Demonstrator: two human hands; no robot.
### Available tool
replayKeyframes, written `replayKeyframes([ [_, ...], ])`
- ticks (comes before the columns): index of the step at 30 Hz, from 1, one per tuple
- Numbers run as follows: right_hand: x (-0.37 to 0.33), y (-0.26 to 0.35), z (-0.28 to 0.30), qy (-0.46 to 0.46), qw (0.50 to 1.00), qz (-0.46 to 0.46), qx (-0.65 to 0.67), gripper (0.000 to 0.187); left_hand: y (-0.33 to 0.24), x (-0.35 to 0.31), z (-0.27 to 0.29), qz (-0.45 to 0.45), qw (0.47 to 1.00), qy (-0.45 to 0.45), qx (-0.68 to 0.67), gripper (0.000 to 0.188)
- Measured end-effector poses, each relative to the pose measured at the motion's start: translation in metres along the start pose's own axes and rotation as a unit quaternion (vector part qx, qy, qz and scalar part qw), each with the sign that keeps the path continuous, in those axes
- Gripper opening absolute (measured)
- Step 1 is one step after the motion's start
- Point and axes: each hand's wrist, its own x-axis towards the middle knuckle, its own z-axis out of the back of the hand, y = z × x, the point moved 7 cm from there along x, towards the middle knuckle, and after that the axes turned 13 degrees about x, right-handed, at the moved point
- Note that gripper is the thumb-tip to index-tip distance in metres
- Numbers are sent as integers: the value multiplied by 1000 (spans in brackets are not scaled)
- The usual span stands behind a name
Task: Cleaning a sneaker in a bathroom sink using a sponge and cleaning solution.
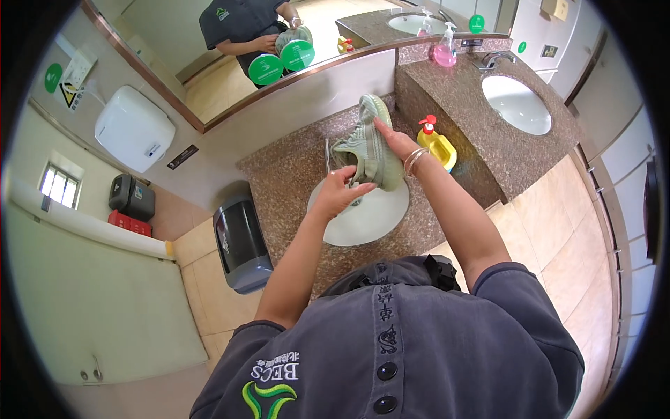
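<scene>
A pale green sneaker [373, 148] is held tilted over the white oval sink basin [356, 225], its toe pointing away from me and its opening toward my left. My right hand [398, 143] grips it along the sole side, with bangles on that wrist. At the heel end, my left hand [339, 195] has its fingers and thumb around the edge of the shoe's opening. The shoe hides the far part of the basin and most of the faucet [328, 155] behind it.
Right of the shoe stands a yellow bottle [440, 150] with a red cap, against the raised stone counter [460, 98]. That counter carries a pink soap dispenser [444, 52] and a second sink [516, 105]. A mirror [209, 70] spans the wall; a black bin [241, 237] stands left.
</scene>
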Motion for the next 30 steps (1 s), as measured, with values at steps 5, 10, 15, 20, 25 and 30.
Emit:
replayKeyframes([
  [5, 8, -35, 10, -43, 996, -63, 54, 78, 41, -13, 1, 94, 995, 23, -20, 25],
  [10, 12, -62, 11, -20, 985, -127, 117, 69, 28, -22, 2, 64, 988, -23, -140, 25],
  [15, 31, -106, 17, -19, 970, -193, 145, 67, 47, -33, -4, 154, 957, 10, -245, 27],
  [20, 38, -136, 21, 55, 959, -211, 183, 80, 59, -24, -8, 175, 974, 16, -140, 24],
  [25, 7, -131, 2, 25, 935, -248, 251, 71, 63, -2, 0, 186, 981, 9, -48, 23],
  [30, -16, -136, -10, -46, 892, -286, 348, 78, 81, 38, 3, 180, 982, 27, -40, 20],
])
